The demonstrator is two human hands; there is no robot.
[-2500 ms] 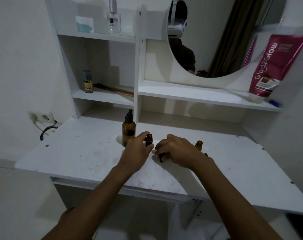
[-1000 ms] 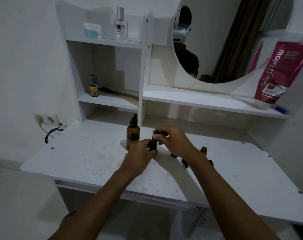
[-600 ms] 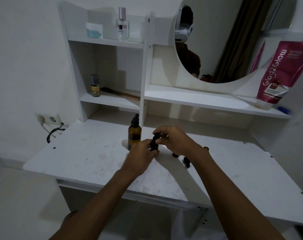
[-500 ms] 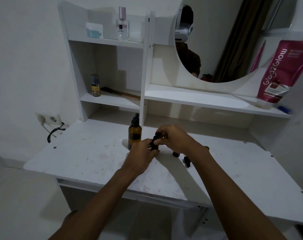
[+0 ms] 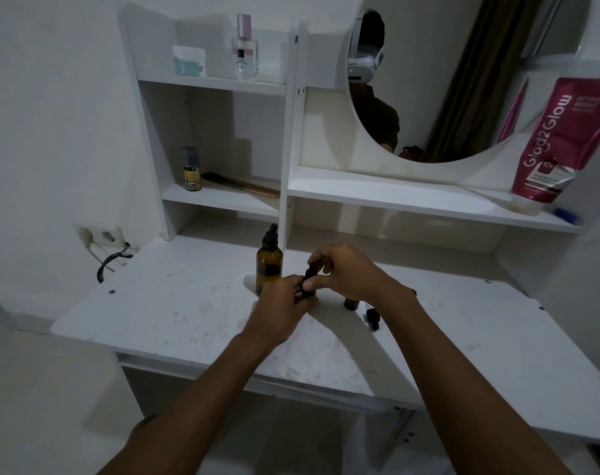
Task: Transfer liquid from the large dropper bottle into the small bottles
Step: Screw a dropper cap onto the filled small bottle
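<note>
The large amber dropper bottle [image 5: 269, 265] stands upright on the white desk [image 5: 175, 303], its black dropper cap on. Just right of it my left hand [image 5: 285, 305] grips a small amber bottle, mostly hidden by my fingers. My right hand [image 5: 346, 270] pinches the black dropper cap [image 5: 309, 278] on top of that small bottle. Another small amber bottle [image 5: 351, 303] stands partly hidden behind my right wrist. A loose black dropper cap [image 5: 372, 317] lies on the desk beside it.
Shelves rise behind the desk: a small yellow-labelled bottle [image 5: 191, 169] and a comb on the lower left shelf, a perfume bottle [image 5: 245, 49] above. A pink tube [image 5: 559, 142] stands at right under a round mirror. A wall socket with a cable [image 5: 101, 236] is at left.
My right hand left the desk, where it held a black cap, and came up onto the top of the small bottle that my left hand holds. The camera shifted slightly.
</note>
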